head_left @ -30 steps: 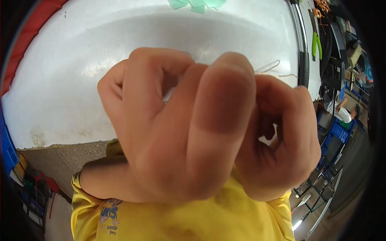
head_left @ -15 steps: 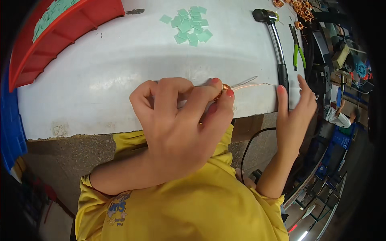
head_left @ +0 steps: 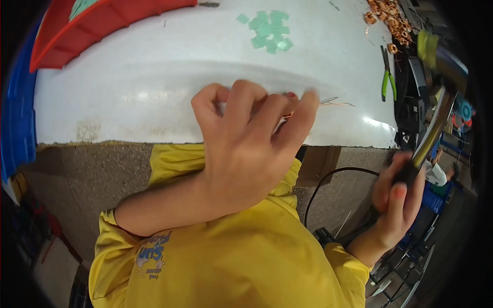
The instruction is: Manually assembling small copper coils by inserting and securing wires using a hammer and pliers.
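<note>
My left hand (head_left: 246, 143) is bent over the front part of the white tabletop (head_left: 169, 113), fingers curled around a small copper-wire coil (head_left: 288, 115). Most of the coil is hidden behind the fingers. Its thin wire ends (head_left: 336, 104) stick out to the right of the fingertips. Off the table's right front corner, my right hand (head_left: 398, 197) is closed on the black grip of a hammer (head_left: 434, 128). The hammer is raised and tilted, its head up and to the right, smeared by motion.
Thin pale-green squares (head_left: 270, 32) lie in a loose pile at the back middle. A red bin (head_left: 115, 23) stands at the back left, beside a blue crate (head_left: 18, 128). Green-handled pliers (head_left: 386, 82) and a heap of copper coils (head_left: 395, 23) lie along the right edge.
My right hand has gone from open beside the hammer to gripping it. The hammer has been lifted off the table to the right. My left hand keeps the coil; the view has shifted somewhat.
</note>
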`<state>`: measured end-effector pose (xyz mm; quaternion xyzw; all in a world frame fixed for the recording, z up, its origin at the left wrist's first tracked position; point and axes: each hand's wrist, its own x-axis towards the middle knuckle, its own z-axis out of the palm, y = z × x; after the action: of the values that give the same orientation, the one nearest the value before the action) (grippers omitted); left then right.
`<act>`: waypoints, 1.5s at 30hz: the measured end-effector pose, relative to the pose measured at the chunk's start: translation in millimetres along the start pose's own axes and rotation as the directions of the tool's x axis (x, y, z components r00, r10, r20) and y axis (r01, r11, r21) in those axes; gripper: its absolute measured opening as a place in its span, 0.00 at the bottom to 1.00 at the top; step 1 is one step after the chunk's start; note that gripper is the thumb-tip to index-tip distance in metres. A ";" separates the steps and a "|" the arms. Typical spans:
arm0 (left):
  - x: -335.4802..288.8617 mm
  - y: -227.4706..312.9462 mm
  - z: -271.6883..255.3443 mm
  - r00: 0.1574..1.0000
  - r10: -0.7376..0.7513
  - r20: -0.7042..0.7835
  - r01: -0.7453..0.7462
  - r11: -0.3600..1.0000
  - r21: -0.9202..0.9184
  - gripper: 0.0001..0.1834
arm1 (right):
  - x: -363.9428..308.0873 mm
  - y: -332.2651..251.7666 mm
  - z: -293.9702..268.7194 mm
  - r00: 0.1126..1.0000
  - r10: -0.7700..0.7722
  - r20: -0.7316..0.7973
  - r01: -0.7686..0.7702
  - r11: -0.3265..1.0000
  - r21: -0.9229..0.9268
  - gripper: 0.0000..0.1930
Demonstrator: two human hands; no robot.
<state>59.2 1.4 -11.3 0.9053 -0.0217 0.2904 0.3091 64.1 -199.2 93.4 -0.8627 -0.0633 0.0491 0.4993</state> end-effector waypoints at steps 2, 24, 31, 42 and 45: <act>-3.1 -6.7 0.2 0.999 -0.030 -0.020 0.031 0.999 0.010 0.19 | -23.0 -3.4 13.3 0.977 0.213 -0.012 -0.214 0.976 -0.041 0.22; -0.2 7.1 7.5 0.992 0.101 -0.076 -0.092 0.989 0.116 0.10 | 100.4 30.1 30.6 0.855 -0.508 0.099 0.273 0.280 -0.920 0.10; 4.5 7.5 3.9 0.997 0.070 -0.042 -0.065 0.990 0.122 0.09 | 130.5 -0.1 89.0 0.781 -0.476 0.404 0.621 0.524 -0.583 0.08; 0.7 2.8 7.8 0.998 0.034 -0.055 -0.030 0.997 0.069 0.09 | 136.1 4.9 67.3 0.831 -0.381 0.406 0.482 0.856 -0.184 0.07; -1.5 2.6 6.7 0.998 0.030 -0.053 -0.028 0.999 0.033 0.10 | 112.6 -2.4 52.3 0.916 -0.147 0.373 0.096 0.984 0.151 0.06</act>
<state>60.8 -4.8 -15.0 0.9016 -0.0221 0.3194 0.2908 167.4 -135.4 67.1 -0.7966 -0.2096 0.1894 0.5344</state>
